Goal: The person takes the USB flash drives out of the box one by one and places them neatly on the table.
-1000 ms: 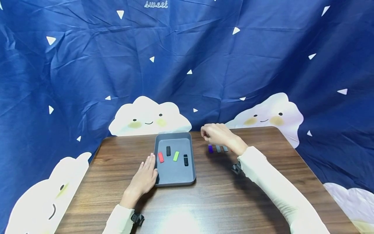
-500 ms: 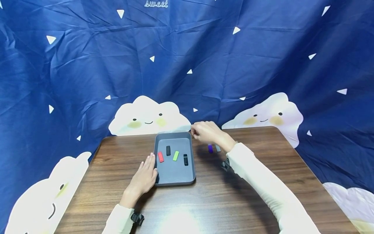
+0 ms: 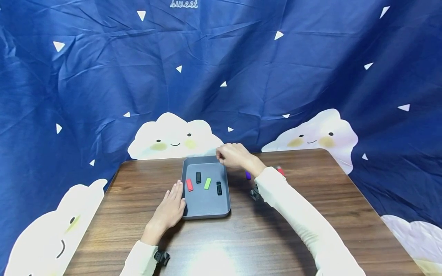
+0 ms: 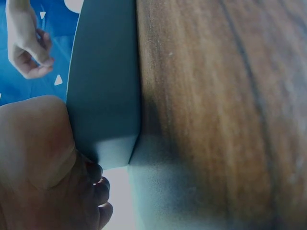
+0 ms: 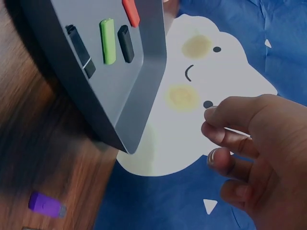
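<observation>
Four little memory sticks are held inside a grey tray (image 3: 203, 205), all lying flat and apart from each other. A red stick (image 3: 189, 184) is set nearest the left wall. A plain black stick (image 3: 198, 177) is set a bit farther back, a green stick (image 3: 207, 183) is slanted in the middle, and a black stick with a pale band (image 3: 219, 188) is placed near the right wall.

The tray's left side is touched by the left hand (image 3: 169, 207), with its straight fingers laid side by side. The right hand (image 3: 235, 155) is held in the air near the tray's far right corner, apart from it. Its fingers are loosely bent, with the thumb and first finger close; whether their tips touch cannot be told.

On the brown table (image 3: 134, 188), a purple stick (image 3: 248, 175) is seen right of the tray, its metal end bared. Another red stick (image 3: 281, 171) is seen farther right, just past the right sleeve (image 3: 297, 218). Behind, a blue cloth (image 3: 207, 69) is dotted with white clouds and triangles.
</observation>
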A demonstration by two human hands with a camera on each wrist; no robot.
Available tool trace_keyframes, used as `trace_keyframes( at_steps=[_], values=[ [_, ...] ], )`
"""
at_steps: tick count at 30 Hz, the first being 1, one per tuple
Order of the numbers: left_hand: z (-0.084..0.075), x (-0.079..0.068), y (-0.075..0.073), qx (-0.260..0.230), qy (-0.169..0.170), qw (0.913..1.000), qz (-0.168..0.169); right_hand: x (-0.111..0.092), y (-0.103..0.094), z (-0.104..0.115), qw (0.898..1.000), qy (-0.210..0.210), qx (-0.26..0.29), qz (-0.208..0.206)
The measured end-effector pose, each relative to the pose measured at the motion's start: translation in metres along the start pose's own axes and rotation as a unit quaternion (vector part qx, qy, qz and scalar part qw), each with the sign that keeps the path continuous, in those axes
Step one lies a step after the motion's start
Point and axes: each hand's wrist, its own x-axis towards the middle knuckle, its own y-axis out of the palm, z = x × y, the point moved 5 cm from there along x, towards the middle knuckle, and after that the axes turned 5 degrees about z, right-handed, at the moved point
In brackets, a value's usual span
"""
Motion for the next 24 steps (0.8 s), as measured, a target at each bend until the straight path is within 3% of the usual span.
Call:
trace_keyframes(
  at_steps=[13,24],
  values=[
    [0.004,0.001,0.001,-0.016,0.018,0.9996,-0.018,0.021,0.015,0.019,0.999,0.004,0.037,0.010],
    [0.004,0.001,0.000,-0.016,0.010,0.9998,-0.011,0.033,0.031,0.035,0.999,-0.026,0.046,0.009]
  ],
)
